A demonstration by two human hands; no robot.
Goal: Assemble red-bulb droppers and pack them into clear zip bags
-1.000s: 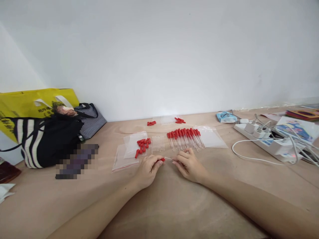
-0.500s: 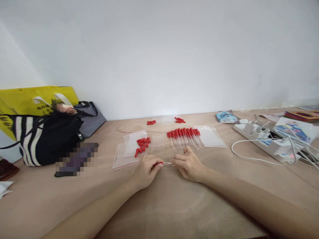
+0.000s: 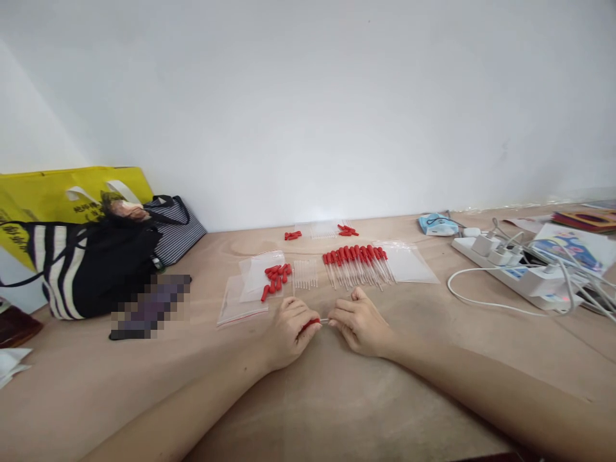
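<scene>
While pinched from both sides, shows one red bulb end to end with one clear tube, on a shared long axis running across, roughly level. Gripped by the left hand, between thumb and curled fingers: the bulb, at the tube's left end. Gripped by the right hand: the rest of the tube, mostly hidden by fingertips. Between both hands, only a short bare stretch of tube; cannot tell how deeply joined.

Just beyond the held tube and slightly left, one flat row of loose clear tubes, about ten, too close-packed for a sure count. Farther left of the held tube, one heap of loose red bulbs, about ten, overlapping, beside and partly on two clear bags. Beyond the held tube and right, one fan of red-capped tubes, more than a dozen, with one plastic bag alongside. Far beyond the held tube, two small clusters of red bulbs. Well right of it, one blue face mask and one white power strip. Well left, one yellow bag, one black bag and one striped bag. Beneath, one brown table.
</scene>
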